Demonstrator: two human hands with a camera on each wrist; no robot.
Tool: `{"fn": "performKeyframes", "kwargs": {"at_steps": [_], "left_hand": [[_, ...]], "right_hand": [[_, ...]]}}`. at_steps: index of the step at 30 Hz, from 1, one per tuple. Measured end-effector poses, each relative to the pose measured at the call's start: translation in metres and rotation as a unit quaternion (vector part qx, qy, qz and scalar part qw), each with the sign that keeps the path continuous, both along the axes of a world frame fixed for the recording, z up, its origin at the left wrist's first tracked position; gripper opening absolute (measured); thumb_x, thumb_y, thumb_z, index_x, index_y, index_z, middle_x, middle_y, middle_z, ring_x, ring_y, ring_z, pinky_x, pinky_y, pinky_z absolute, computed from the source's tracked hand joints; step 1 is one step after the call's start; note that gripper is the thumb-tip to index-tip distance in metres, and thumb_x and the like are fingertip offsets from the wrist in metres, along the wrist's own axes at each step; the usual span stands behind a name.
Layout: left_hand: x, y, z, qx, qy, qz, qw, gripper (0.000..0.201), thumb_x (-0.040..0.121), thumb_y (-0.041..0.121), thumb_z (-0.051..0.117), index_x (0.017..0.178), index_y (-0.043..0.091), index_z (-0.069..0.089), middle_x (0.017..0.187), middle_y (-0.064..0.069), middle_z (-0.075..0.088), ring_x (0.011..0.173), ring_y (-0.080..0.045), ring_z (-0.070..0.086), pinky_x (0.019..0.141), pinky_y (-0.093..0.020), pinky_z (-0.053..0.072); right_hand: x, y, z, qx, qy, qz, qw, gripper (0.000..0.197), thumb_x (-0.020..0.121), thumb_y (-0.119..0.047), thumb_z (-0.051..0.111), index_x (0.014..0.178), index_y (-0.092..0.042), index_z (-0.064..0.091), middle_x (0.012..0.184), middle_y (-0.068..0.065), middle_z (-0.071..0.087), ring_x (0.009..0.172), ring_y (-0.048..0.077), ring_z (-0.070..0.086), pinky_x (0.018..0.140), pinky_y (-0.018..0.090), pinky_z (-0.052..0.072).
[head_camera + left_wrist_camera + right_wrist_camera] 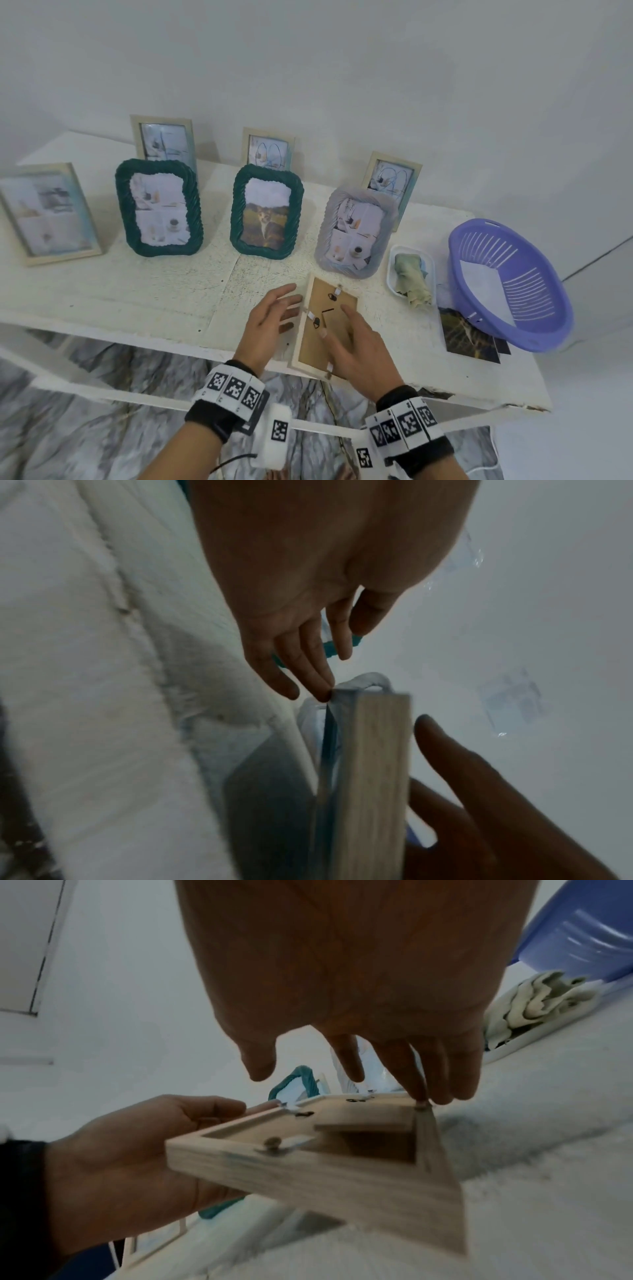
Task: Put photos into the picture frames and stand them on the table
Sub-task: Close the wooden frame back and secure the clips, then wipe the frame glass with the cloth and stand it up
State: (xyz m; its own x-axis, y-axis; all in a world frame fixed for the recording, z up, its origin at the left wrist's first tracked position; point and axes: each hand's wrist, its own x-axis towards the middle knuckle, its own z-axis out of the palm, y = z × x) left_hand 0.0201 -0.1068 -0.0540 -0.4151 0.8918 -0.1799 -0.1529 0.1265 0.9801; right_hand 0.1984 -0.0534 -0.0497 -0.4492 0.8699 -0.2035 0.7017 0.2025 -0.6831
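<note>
A light wooden picture frame [308, 349] lies back-up at the table's front edge, its brown backboard and small turn clips showing. My left hand [291, 308] has straight fingers against the frame's left edge. My right hand [334, 320] lies spread on the backboard. In the right wrist view, the right hand's [359, 1077] fingertips touch the far corner of the frame [342, 1177], which is tilted off the table with the left hand [154, 1137] at its side. In the left wrist view, the left hand's [308, 674] fingertips meet the frame's edge [373, 764]. Loose photos [466, 335] lie to the right.
Several filled frames stand behind: two green [159, 209] [266, 209], a grey one [354, 233] and wooden ones. To the right are a white tray [390, 274] holding a cloth [411, 274] and a purple basket [548, 329] overlapping the photos.
</note>
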Motion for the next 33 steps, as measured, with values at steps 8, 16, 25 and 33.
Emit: {"fn": "performKeyframes", "kwargs": {"at_steps": [8, 16, 25, 33], "left_hand": [[0.030, 0.013, 0.030, 0.040, -0.082, -0.139, 0.986, 0.035, 0.105, 0.011, 0.032, 0.132, 0.017, 0.054, 0.119, -0.012, 0.069, 0.109, -0.027, 0.067, 0.098, -0.032, 0.051], [0.038, 0.011, -0.006, -0.054, 0.065, -0.120, 0.989, 0.023, 0.103, 0.023, 0.045, 0.118, 0.034, 0.058, 0.123, 0.001, 0.065, 0.105, -0.006, 0.065, 0.092, -0.025, 0.048], [0.051, 0.013, 0.008, -0.032, -0.085, -0.064, 0.994, 0.034, 0.102, 0.044, 0.041, 0.135, 0.040, 0.047, 0.139, 0.012, 0.053, 0.126, -0.012, 0.053, 0.108, -0.043, 0.043], [0.032, 0.003, 0.006, 0.017, 0.004, 0.021, 1.000, 0.032, 0.105, 0.030, 0.037, 0.134, 0.041, 0.047, 0.137, 0.021, 0.050, 0.117, 0.021, 0.045, 0.102, -0.009, 0.036]], "right_hand": [[0.024, 0.012, 0.047, -0.091, 0.139, -0.070, 0.984, 0.057, 0.084, -0.062, 0.056, 0.134, -0.044, 0.037, 0.110, -0.011, 0.064, 0.095, -0.001, 0.060, 0.071, 0.015, 0.046], [0.066, 0.016, 0.040, -0.133, 0.307, -0.201, 0.921, 0.019, 0.099, -0.011, 0.043, 0.105, -0.014, 0.061, 0.098, 0.011, 0.067, 0.083, 0.019, 0.068, 0.066, 0.029, 0.053], [0.050, 0.007, 0.021, -0.234, 0.417, -0.219, 0.850, 0.032, 0.099, -0.016, 0.039, 0.124, -0.019, 0.060, 0.117, 0.017, 0.067, 0.106, 0.037, 0.063, 0.092, 0.055, 0.050], [0.049, 0.049, 0.037, 0.001, 0.120, -0.099, 0.988, 0.028, 0.098, -0.024, 0.052, 0.122, -0.015, 0.060, 0.092, 0.005, 0.067, 0.074, 0.019, 0.065, 0.067, 0.034, 0.056]]}}
